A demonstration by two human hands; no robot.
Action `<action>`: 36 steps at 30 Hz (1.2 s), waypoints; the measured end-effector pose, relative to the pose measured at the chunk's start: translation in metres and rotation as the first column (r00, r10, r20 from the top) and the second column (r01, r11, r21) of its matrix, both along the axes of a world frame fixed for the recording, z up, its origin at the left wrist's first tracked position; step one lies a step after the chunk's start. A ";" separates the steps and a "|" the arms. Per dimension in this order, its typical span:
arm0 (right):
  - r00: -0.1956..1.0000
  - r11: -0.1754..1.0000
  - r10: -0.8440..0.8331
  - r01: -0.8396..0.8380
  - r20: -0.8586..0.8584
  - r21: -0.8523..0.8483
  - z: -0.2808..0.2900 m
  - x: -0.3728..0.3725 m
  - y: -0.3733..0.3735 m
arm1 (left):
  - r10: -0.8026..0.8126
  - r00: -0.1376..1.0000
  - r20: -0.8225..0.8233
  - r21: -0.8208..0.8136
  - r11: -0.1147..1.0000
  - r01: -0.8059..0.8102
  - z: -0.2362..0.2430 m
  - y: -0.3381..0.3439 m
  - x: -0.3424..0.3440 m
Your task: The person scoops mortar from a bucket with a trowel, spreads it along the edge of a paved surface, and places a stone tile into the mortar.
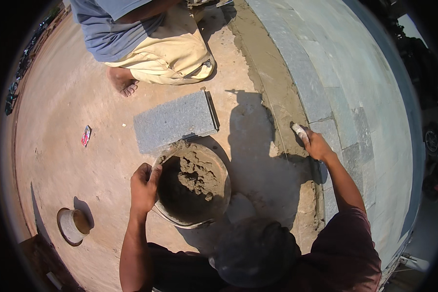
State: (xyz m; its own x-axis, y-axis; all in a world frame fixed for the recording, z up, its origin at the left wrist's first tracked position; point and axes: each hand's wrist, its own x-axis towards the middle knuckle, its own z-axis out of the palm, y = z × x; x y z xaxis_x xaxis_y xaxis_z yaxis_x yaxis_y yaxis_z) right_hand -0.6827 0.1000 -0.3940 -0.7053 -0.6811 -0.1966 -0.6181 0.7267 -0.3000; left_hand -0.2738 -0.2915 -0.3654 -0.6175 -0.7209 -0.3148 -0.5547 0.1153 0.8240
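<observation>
My left hand (pixel 145 187) grips the rim of a round bucket (pixel 227 194), thumb over the edge. Clumps of wet grey mortar (pixel 197 174) lie inside it. My right hand (pixel 318 145) is closed around the pale handle of a trowel (pixel 300 131), over the right edge of a mortar strip (pixel 272 92). The trowel's blade is mostly hidden by my hand and the shadow. A thin string line runs along the strip. Beyond the bucket lies a grey stone slab (pixel 173 119) with a dark edge.
Another person (pixel 165 44) kneels barefoot at the far left of the strip. Laid stone tiles (pixel 301 80) border it on the right. A short pipe stub (pixel 74 226) stands up from the floor at left. A small red wrapper (pixel 86 136) lies farther off.
</observation>
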 end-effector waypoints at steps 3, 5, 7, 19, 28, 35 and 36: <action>0.970 0.987 -0.104 0.073 0.219 0.142 0.049 0.053 0.060 | 0.008 1.000 0.009 0.058 0.998 -0.008 -0.002 -0.003 0.004; 0.946 0.974 -0.198 0.161 0.258 0.158 0.071 0.074 0.083 | 0.008 1.000 -0.016 0.069 0.998 -0.007 -0.004 -0.006 0.005; 0.937 0.961 -0.269 0.247 0.224 0.122 0.073 0.079 0.087 | 0.027 0.999 -0.026 0.095 0.995 -0.025 -0.007 -0.010 0.005; 0.939 0.949 -0.316 0.314 -0.136 -0.035 -0.022 -0.062 -0.086 | 0.006 1.000 -0.022 0.048 0.999 -0.005 -0.002 0.007 -0.037; 0.941 0.944 -0.325 0.329 0.101 -0.028 0.018 0.030 0.001 | 0.016 0.998 -0.058 0.075 0.997 -0.011 -0.001 -0.005 -0.026; 0.905 0.911 -0.413 0.412 0.097 0.032 0.076 0.086 0.047 | 0.004 0.999 -0.034 0.201 0.980 0.003 0.002 -0.006 -0.030; 0.903 0.911 -0.411 0.411 0.125 0.026 0.072 0.075 0.038 | 0.001 0.998 -0.064 0.203 0.979 0.012 0.002 -0.005 -0.030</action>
